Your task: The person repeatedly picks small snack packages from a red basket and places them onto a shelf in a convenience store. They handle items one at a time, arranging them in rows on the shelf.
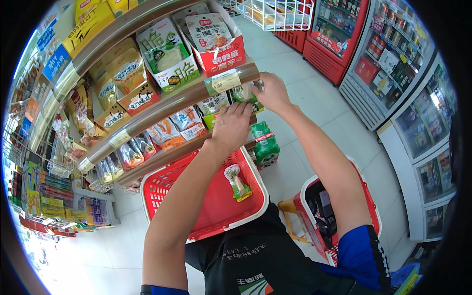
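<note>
My left hand (231, 123) reaches over a display box of konjac snacks (215, 105) on the lower shelf, its fingertips down at the box's right part; whether they hold a packet is hidden. At the shelf's right end my right hand (271, 92) bends its thumb and fingers round the edge of a green-and-white snack packet (243, 94); the contact is partly hidden. Below my forearms a red plastic shopping basket (206, 217) with a white rim stands in front of the shelf. One small green-and-white snack packet (236, 182) lies inside it.
Boxed snacks (166, 55) fill the upper shelf, behind a rail with price tags (225, 83). A shrink-wrapped pack of green bottles (264, 142) stands by the shelf end. A second red basket (308, 221) with dark items is near my right arm, beside a wooden stool (289, 217). Drinks fridges (391, 59) stand right.
</note>
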### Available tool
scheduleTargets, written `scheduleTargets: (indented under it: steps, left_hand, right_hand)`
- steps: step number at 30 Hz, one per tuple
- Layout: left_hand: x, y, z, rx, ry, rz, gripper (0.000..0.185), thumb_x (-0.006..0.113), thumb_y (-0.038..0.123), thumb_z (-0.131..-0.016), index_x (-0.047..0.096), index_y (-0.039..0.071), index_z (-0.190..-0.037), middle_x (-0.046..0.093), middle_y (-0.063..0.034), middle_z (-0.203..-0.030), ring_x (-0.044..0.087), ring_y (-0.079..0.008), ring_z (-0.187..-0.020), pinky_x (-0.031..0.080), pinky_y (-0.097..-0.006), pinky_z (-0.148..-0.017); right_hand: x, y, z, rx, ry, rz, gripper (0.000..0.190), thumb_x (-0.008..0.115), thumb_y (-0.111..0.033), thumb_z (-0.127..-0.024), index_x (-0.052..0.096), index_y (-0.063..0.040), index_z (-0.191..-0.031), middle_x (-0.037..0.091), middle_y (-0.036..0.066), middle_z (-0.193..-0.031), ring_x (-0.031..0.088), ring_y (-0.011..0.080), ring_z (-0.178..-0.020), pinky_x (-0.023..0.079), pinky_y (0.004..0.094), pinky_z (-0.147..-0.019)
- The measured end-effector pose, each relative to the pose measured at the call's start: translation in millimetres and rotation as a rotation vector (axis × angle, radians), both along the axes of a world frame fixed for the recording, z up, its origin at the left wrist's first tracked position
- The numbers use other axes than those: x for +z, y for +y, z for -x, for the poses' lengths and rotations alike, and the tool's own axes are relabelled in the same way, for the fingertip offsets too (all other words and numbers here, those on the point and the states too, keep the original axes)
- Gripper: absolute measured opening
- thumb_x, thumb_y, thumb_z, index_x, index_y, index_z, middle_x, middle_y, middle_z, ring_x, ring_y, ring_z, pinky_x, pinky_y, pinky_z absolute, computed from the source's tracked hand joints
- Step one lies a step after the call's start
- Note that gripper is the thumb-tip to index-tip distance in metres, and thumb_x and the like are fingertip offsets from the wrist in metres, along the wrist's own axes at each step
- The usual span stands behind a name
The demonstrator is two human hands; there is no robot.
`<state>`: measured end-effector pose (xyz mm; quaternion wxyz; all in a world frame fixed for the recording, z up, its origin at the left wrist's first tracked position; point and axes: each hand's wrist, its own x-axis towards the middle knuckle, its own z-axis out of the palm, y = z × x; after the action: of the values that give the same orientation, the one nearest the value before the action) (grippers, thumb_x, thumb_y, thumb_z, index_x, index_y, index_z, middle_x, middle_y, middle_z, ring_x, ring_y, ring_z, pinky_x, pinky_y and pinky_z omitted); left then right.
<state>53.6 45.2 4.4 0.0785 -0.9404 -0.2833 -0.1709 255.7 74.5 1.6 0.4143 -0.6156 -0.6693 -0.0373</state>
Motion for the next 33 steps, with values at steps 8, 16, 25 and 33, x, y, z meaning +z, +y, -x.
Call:
scheduleTargets:
  steps: [8, 16, 25, 33]
  left_hand:
    - [-8, -26, 33, -0.154, -0.244, 0.088, 0.039, 0.071, 0.014, -0.088, 0.064, 0.004, -0.126, 0.061, -0.0168, -0.135, 0.057, -0.0357, -0.128, 0.048, -0.0472, -0.107]
    - [-150, -53, 109, 0.366, -0.005, 0.897, 0.044, 0.071, 0.025, -0.087, 0.063, 0.009, -0.126, 0.069, -0.0246, -0.116, 0.067, -0.0438, -0.107, 0.055, -0.0534, -0.093]
    - [-274, -67, 129, 0.382, -0.111, 1.306, 0.051, 0.060, 0.012, -0.086, 0.055, -0.006, -0.133, 0.067, -0.0328, -0.120, 0.066, -0.0403, -0.116, 0.052, -0.0470, -0.098]
    - [-312, -72, 124, 0.417, -0.355, 1.523, 0.053, 0.061, 0.012, -0.087, 0.052, -0.003, -0.137, 0.068, -0.0247, -0.122, 0.068, -0.0353, -0.111, 0.052, -0.0438, -0.098]
  right_hand:
    - [0, -51, 11, 0.140, 0.248, -0.200, 0.026, 0.073, -0.004, -0.089, 0.070, -0.004, -0.115, 0.073, 0.006, -0.100, 0.066, 0.0163, -0.082, 0.052, 0.0301, -0.071]
    - [-81, -121, 131, 0.569, -0.462, 0.822, 0.017, 0.065, -0.007, -0.086, 0.077, -0.005, -0.098, 0.075, 0.017, -0.096, 0.073, 0.0345, -0.094, 0.059, 0.0440, -0.080]
    - [-234, -90, 193, 0.092, -0.427, 1.101, 0.025, 0.060, -0.016, -0.095, 0.075, -0.007, -0.114, 0.073, 0.013, -0.122, 0.072, 0.0274, -0.110, 0.060, 0.0433, -0.087]
    - [-230, -93, 189, 0.176, -0.399, 1.226, 0.037, 0.071, -0.016, -0.088, 0.067, -0.001, -0.122, 0.071, 0.017, -0.122, 0.071, 0.0322, -0.112, 0.059, 0.0449, -0.090]
